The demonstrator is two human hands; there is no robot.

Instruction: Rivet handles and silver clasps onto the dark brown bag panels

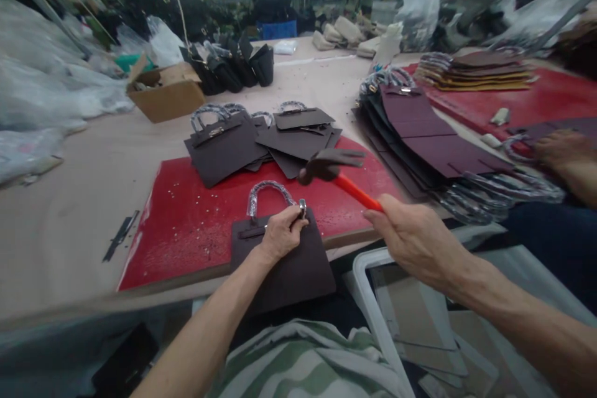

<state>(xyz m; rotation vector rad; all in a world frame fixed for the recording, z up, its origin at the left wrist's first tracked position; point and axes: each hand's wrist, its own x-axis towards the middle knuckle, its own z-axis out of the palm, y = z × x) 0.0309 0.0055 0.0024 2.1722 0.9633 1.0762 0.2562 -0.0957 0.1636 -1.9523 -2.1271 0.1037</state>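
My right hand (415, 239) is wrapped round the orange handle of a claw hammer (357, 191), its dark head raised above the red board (186, 217). Below it lies a dark brown handbag panel (289, 267) with a plastic-wrapped handle (269, 186), partly over the board's front edge. My left hand (282, 233) rests on this panel, fingers pinched on a small shiny metal piece (303, 206) at the foot of the handle. The exact grip on that piece is partly hidden by the fingers.
Brown handbag panels (228, 149) lie behind on the board. To the right hang stacked maroon panels (420, 118), near another person's hand (564, 152). A cardboard box (163, 93) stands at back left. A white-rimmed bin (368, 261) is beside my lap.
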